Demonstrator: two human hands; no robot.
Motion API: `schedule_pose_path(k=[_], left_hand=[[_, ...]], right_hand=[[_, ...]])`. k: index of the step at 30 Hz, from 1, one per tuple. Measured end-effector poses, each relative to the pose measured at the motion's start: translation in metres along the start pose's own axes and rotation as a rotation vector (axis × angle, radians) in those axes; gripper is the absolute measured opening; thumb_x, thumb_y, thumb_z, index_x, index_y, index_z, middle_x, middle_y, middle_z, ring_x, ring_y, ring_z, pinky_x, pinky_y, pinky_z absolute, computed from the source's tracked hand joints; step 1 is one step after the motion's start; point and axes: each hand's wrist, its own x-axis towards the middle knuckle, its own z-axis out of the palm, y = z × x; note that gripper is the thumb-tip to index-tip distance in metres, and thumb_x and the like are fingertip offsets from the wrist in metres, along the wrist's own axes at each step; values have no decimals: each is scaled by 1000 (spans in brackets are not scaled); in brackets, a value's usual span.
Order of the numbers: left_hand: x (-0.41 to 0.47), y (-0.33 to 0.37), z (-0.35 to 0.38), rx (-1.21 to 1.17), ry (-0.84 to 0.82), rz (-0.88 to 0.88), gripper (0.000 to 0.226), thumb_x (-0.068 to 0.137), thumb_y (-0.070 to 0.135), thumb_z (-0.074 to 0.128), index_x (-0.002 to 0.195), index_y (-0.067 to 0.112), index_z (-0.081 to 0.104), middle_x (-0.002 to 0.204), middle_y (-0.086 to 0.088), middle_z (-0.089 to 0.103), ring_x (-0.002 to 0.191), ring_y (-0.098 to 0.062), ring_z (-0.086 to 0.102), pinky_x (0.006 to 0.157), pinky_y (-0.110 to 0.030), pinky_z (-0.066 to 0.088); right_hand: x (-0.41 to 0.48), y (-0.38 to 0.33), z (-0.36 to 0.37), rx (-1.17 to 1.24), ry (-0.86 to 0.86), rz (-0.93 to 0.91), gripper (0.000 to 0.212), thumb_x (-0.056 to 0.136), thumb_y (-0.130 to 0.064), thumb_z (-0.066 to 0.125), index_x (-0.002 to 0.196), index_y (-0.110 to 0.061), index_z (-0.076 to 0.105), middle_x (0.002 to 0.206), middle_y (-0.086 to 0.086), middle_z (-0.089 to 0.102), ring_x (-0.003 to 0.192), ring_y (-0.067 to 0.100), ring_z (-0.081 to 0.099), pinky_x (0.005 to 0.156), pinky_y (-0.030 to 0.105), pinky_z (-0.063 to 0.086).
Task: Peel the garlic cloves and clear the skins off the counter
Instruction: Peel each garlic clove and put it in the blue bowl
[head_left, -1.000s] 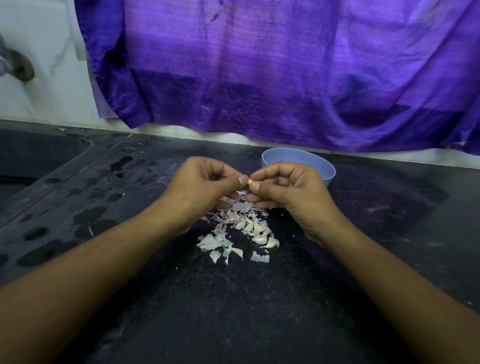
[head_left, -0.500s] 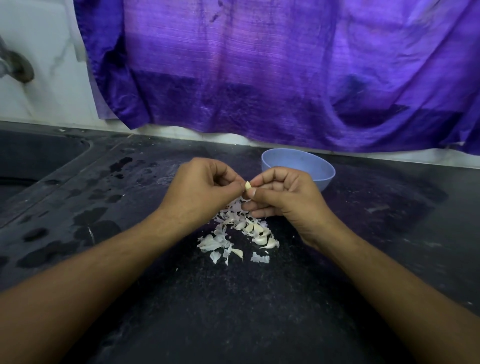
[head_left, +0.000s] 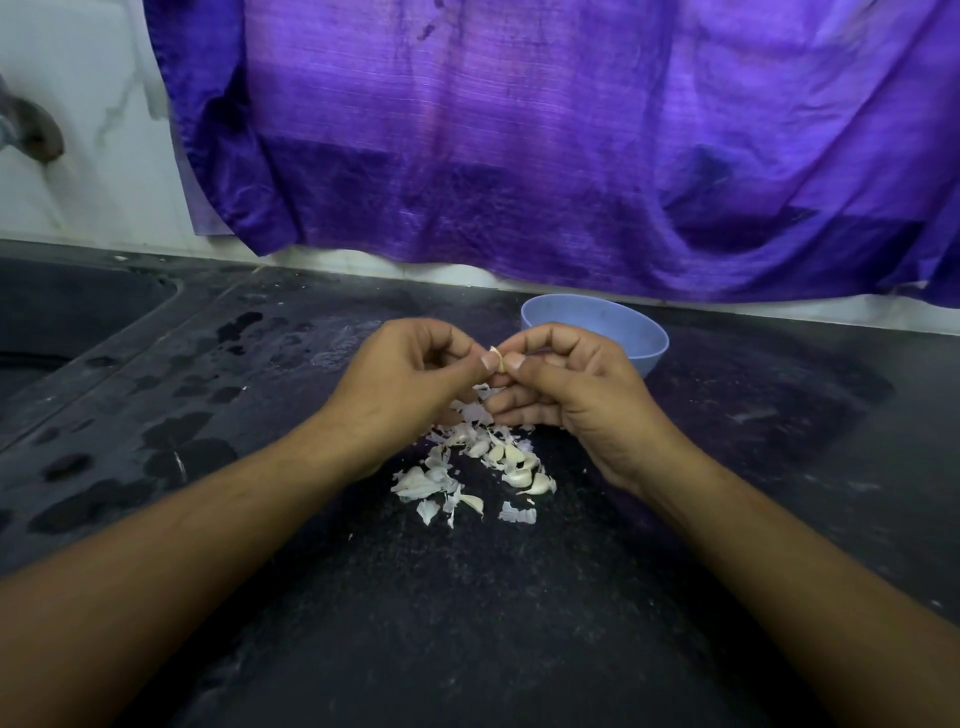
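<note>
above the skins (head_left: 470, 467), i pinch one clove (head_left: 500, 360) between left hand (head_left: 410, 382) and right hand (head_left: 563, 384), mid-peel; next, strip its skin.

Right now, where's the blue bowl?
In the head view the blue bowl sits on the dark counter right of centre, just behind the right hand, below the hanging purple cloth.

The left hand (head_left: 410, 379) and right hand (head_left: 566, 387) meet fingertip to fingertip, both pinching one small garlic clove (head_left: 500, 359). Just below them, a heap of skins and cloves (head_left: 480, 462) lies on the dark tabletop (head_left: 467, 623). A blue bowl (head_left: 631, 330) sits just beyond the right hand.
</note>
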Motion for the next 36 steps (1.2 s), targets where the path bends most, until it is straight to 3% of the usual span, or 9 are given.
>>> schedule_pose_path(k=[3,6,12,18,26,36], left_hand=[[2,0,-2,-90,20,-55,16,88,22,79,90,6,76,83,-10,74,76,-15,69,74,-41,63],[2,0,-2,-165,-7,-99,22,84,21,81,95,2,76,86,-8,74,77,-11,70,70,-31,63],[2,0,-4,-226,-62,-124,12,88,19,77,94,8,78,89,-5,76,81,-12,71,70,-30,63],[2,2,-3,-167,-40,-116,10,92,19,75,93,9,77,85,0,77,77,-9,70,70,-32,62],[3,5,-4,-136,21,-142,15,92,12,71,93,-3,76,91,-18,77,77,-16,69,67,-33,61],[1,-2,-3,79,10,-13,14,90,24,68,82,14,74,80,-5,74,76,-14,72,74,-43,64]], right_hand=[[-1,-1,1,-63,-25,-22,22,89,2,72,110,5,66,88,20,73,76,26,75,75,37,63],[0,-1,-1,-136,-9,-69,19,86,1,76,104,1,69,88,16,76,79,27,75,78,43,63],[1,-3,-3,-131,15,-103,12,92,0,71,104,1,71,89,25,75,79,25,76,77,37,63],[1,-1,-4,-181,9,-118,11,93,-1,71,104,0,72,89,22,76,80,25,77,75,36,63],[1,1,-2,-284,16,-138,10,93,-2,71,103,-3,74,86,17,77,79,30,77,77,43,62],[0,1,-1,-241,-19,-94,12,93,-4,72,103,2,71,86,24,75,78,31,76,75,42,63]])
